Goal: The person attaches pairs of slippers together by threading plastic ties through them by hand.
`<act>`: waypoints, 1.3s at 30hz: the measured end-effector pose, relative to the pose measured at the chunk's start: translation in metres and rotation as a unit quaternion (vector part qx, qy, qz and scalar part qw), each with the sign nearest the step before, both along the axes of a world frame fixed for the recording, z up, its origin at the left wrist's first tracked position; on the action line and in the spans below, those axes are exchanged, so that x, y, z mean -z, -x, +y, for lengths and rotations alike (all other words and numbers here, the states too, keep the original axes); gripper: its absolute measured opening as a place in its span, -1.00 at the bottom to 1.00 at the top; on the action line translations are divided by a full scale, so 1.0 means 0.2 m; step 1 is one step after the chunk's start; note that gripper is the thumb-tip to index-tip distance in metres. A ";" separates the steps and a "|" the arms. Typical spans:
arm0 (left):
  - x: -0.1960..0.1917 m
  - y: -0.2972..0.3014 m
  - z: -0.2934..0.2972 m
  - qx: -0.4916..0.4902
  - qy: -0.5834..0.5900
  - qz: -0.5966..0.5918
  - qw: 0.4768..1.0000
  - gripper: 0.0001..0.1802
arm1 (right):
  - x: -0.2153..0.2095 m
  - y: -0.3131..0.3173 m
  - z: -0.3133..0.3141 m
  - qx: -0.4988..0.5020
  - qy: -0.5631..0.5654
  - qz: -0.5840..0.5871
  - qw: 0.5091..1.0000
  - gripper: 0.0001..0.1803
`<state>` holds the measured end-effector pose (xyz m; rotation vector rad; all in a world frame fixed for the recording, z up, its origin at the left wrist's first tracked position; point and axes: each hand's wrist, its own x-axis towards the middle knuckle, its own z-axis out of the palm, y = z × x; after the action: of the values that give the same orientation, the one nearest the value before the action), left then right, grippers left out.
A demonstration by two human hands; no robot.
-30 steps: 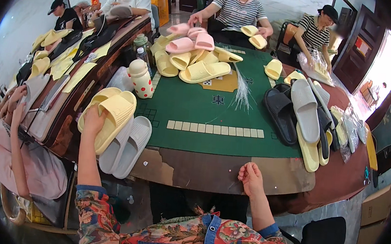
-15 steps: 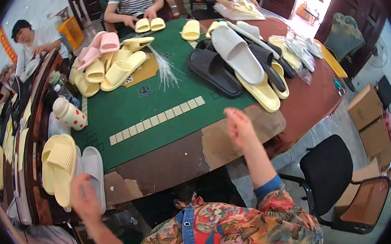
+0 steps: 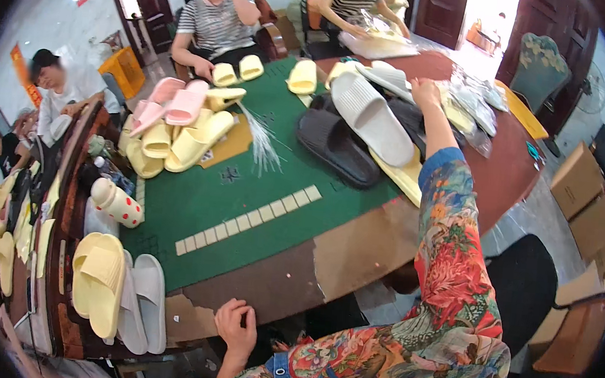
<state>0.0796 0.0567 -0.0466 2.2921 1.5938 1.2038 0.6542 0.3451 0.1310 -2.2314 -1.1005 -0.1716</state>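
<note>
Slippers cover the green worktop [image 3: 243, 205]. The right hand [image 3: 424, 93] reaches far right, touching a grey slipper [image 3: 372, 116] in the pile; its grip cannot be made out. The left hand [image 3: 234, 325], loosely curled and empty, rests at the near edge. Lifting one slipper cleanly, without dragging its neighbours, seems best.

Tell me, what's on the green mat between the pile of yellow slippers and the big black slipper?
A bundle of thin white strands, fanned out on the green mat, in the head view.

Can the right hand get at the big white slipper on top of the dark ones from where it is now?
Probably yes. The right hand is stretched out right beside the white slipper, which lies on top of the dark slippers with nothing covering it.
</note>
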 end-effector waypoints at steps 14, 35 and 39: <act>-0.04 -0.01 0.02 0.009 0.017 0.020 1.000 -0.84 | -0.05 0.42 -0.14 -0.209 -0.022 -0.027 0.977 -0.42; -0.03 0.02 -0.03 0.022 -0.029 0.016 0.999 -0.79 | 0.15 0.81 -0.37 -0.205 0.043 -0.110 0.972 -0.55; -0.05 0.03 -0.02 0.017 -0.014 0.001 1.000 -0.81 | 0.10 0.86 -0.45 -0.252 -0.112 -0.084 0.958 -0.63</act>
<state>0.0745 0.0525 -0.0360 2.3269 1.5421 1.2247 0.4820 0.2542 0.1106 -1.6997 -1.6182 -0.2565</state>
